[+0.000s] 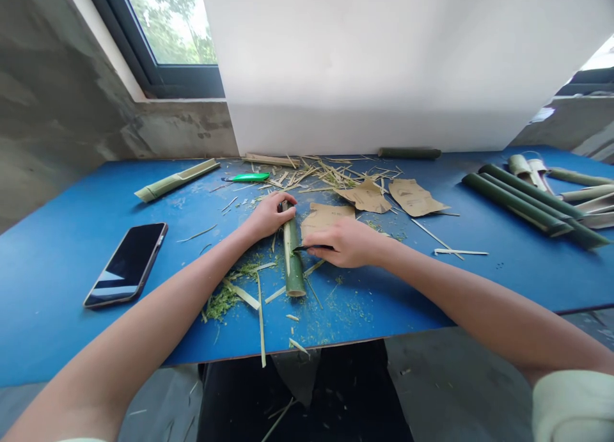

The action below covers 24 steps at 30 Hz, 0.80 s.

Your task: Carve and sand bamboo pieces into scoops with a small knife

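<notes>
A green bamboo tube [294, 269] lies lengthwise on the blue table, its open end toward me and a pale scraped strip along its upper side. My left hand [272, 215] is closed around the tube's far end. In my right hand [343, 242] is a dark, thin knife [301, 248], its tip against the tube's side about midway along. The fingers hide most of its handle. A torn piece of brown sandpaper [322, 218] lies under and beside my right hand. Green shavings [225, 301] and pale bamboo slivers [245, 295] are scattered around the tube.
A phone [125, 263] rests at left, with a cut bamboo piece [177, 180] beyond it. A green utility knife [247, 177] lies near a heap of bamboo strips [336, 172]. More sandpaper [416, 197] is right of centre. Several bamboo lengths [518, 202] lie at right. A white board [384, 64] stands behind.
</notes>
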### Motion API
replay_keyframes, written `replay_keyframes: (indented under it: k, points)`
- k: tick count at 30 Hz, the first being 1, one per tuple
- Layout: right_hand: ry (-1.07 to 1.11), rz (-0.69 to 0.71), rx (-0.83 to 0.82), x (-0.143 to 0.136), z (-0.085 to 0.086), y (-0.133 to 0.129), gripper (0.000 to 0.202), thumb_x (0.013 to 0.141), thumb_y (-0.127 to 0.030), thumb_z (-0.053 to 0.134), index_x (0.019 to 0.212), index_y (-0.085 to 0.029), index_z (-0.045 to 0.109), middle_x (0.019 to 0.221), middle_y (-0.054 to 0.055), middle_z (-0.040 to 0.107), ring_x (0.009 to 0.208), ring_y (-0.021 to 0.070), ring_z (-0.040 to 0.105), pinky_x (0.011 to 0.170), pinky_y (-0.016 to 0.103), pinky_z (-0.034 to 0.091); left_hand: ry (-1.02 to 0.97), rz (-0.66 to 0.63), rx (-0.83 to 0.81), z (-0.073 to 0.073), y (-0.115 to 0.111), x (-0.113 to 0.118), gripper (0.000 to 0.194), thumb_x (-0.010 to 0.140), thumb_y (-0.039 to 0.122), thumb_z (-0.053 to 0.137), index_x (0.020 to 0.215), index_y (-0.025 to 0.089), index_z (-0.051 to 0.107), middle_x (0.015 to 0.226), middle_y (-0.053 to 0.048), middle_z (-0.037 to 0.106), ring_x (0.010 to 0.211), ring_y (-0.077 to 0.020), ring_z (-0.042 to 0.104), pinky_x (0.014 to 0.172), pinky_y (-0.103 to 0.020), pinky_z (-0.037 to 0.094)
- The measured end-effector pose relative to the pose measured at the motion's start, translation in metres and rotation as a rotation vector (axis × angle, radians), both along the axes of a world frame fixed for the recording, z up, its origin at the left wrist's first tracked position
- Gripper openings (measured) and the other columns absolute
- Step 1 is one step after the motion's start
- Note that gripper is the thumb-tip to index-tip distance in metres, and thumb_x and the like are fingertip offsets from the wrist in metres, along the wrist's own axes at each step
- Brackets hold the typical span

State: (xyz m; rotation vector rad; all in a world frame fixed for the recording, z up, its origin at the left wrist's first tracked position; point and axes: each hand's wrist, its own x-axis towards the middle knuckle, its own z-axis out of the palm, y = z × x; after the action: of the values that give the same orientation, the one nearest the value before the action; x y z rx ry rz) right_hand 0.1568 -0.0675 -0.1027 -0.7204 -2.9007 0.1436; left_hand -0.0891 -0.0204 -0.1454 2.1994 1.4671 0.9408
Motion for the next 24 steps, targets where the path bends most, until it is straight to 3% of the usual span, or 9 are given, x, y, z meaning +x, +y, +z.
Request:
replay_keyframes:
  k: [4,10,15,20,24]
  points:
    - [0.06,-0.165,0.027,-0.0024,0.0,0.0033,0.032,0.108,-0.037,0.049,0.124,-0.026,0.074,0.103,0.006,0.08,0.081,0.0193,0.063,0.067,0.032,0.027,0.001,-0.003,-0.003,0.0006,0.0002,0.0009,0.026,0.091,0.034,0.061,0.11,0.021,0.074,0.112,-0.006,0.072,0.098,-0.0231,0.064,0.101,-0.039,0.052]
    - [0.012,-0.002,-0.008,-0.0003,0.0006,0.0016,0.031,0.107,-0.039,0.051,0.117,-0.027,0.077,0.09,0.004,0.078,0.074,0.0186,0.06,0.065,0.032,0.025,-0.006,0.0,0.007,0.0011,-0.0007,0.0019,0.027,0.09,0.034,0.061,0.11,0.021,0.074,0.112,-0.006,0.072,0.1,-0.0239,0.064,0.1,-0.039,0.053]
    - [0.048,-0.188,0.043,-0.0037,-0.0002,0.0009,0.031,0.109,-0.038,0.048,0.122,-0.026,0.074,0.101,0.005,0.079,0.078,0.0183,0.061,0.066,0.032,0.026,-0.011,-0.009,0.014,0.0001,-0.0004,0.0027,0.027,0.091,0.034,0.06,0.108,0.021,0.075,0.112,-0.006,0.073,0.099,-0.0237,0.065,0.103,-0.041,0.052]
    - [-0.008,0.003,0.013,-0.0016,0.0006,-0.0041,0.029,0.108,-0.038,0.05,0.114,-0.026,0.076,0.089,0.004,0.076,0.072,0.0174,0.057,0.065,0.033,0.024,-0.012,-0.003,0.009,-0.0001,-0.0001,0.0019,0.028,0.091,0.034,0.06,0.11,0.021,0.074,0.112,-0.006,0.073,0.099,-0.0237,0.065,0.1,-0.04,0.053]
    - [0.012,-0.154,0.028,-0.0044,0.0021,-0.0035,0.032,0.109,-0.039,0.048,0.122,-0.026,0.074,0.099,0.005,0.078,0.075,0.018,0.059,0.065,0.033,0.024,-0.005,-0.005,0.01,-0.0002,-0.0001,0.002,0.027,0.091,0.034,0.06,0.109,0.021,0.074,0.111,-0.005,0.073,0.099,-0.0236,0.065,0.101,-0.04,0.052]
